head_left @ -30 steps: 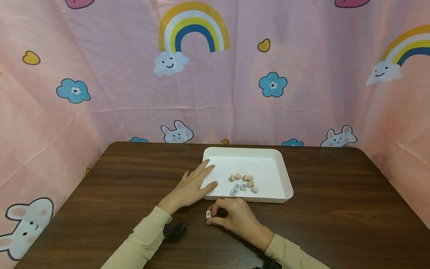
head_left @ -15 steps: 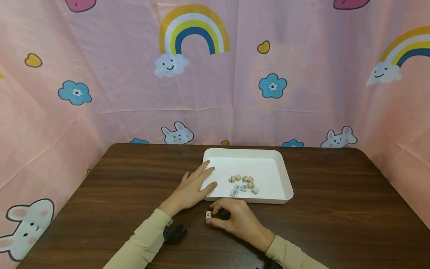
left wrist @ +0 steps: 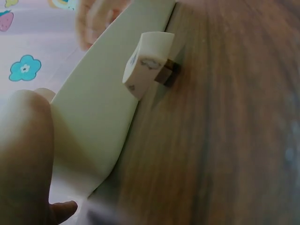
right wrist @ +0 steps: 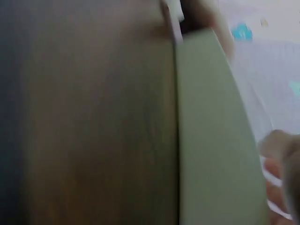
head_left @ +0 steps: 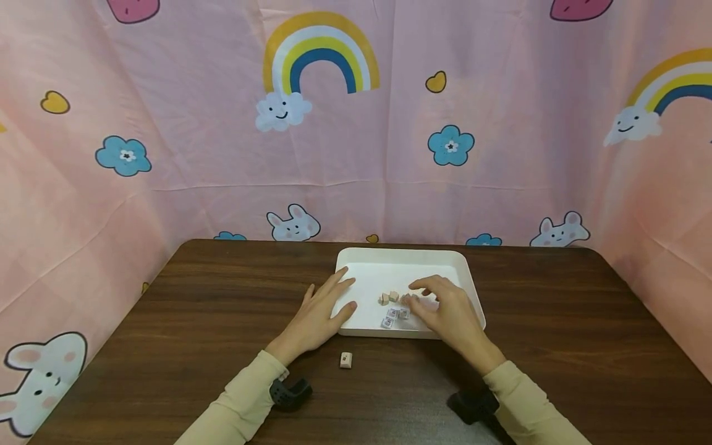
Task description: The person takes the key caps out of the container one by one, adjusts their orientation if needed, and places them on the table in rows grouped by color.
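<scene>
The person's right hand point(head_left: 453, 312) was loose and released, reaching over the right part of the tray with thumb and forefinger apart, just by the pieces there; it was blurred in its own wrist view. The left hand point(head_left: 314, 315) lay relaxed with fingers spread over the tray's left rim, grasping nothing. Both sleeves point(head_left: 239, 395) were pale yellow-beige, with a black band point(head_left: 290, 395) at the left wrist and a black device point(head_left: 473, 406) at the right.

Beneath the hands stood a shallow white rectangular tray point(head_left: 364, 306) with rounded corners. In it lay small beige blocks point(head_left: 394, 296) and, nearer the front wall, small grey-white blocks with dark printed faces point(head_left: 387, 322), some partly hidden by the right hand. One small cream block with a dark mark point(head_left: 346, 360) sat alone outside the tray, near its front left corner.

The dark brown, wood-grained tabletop point(head_left: 556, 334) had rounded far corners. Around it hung creased pink fabric point(head_left: 356, 148) printed with rainbows point(head_left: 321, 37), blue flowers point(head_left: 451, 146), yellow hearts point(head_left: 55, 102) and white rabbits point(head_left: 295, 227).
</scene>
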